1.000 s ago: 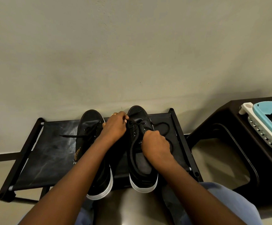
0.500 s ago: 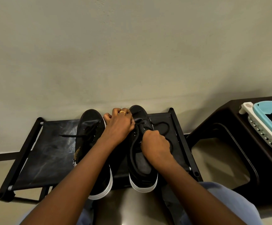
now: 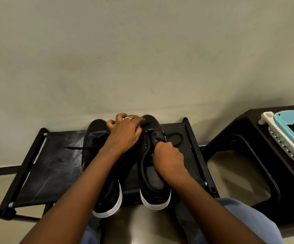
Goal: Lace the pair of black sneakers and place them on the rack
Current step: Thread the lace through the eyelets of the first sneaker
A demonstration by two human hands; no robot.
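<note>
A: On the rack [image 3: 42,166], both sneakers stand side by side, toes to the wall, heels over the rack's near edge. Where are the hands?

B: Both on the right sneaker [image 3: 154,175]. The left hand [image 3: 125,132] lies across its toe end, near the rack's back rail — fingers curled, pinching what looks like the lace [image 3: 147,123] at the top eyelets. The right hand [image 3: 168,158] is a closed fist at the tongue, mid-rack, gripping the lace there; its fingertips are hidden, so how exactly they pinch I cannot tell.

A: What has changed?

B: A second ago the left hand sat lower, between the two shoes. It has slid toward the back rail, over the toe. The right hand has barely moved.

A: Meaning?

B: I judge the lace is being drawn taut through the far eyelets — lacing of this shoe is under way, not finished. A loop still trails on the rack's right side.

A: And the left sneaker [image 3: 97,138]?

B: Its lace end [image 3: 74,148] lies loose across the rack's middle, so it likely needs work too.
</note>
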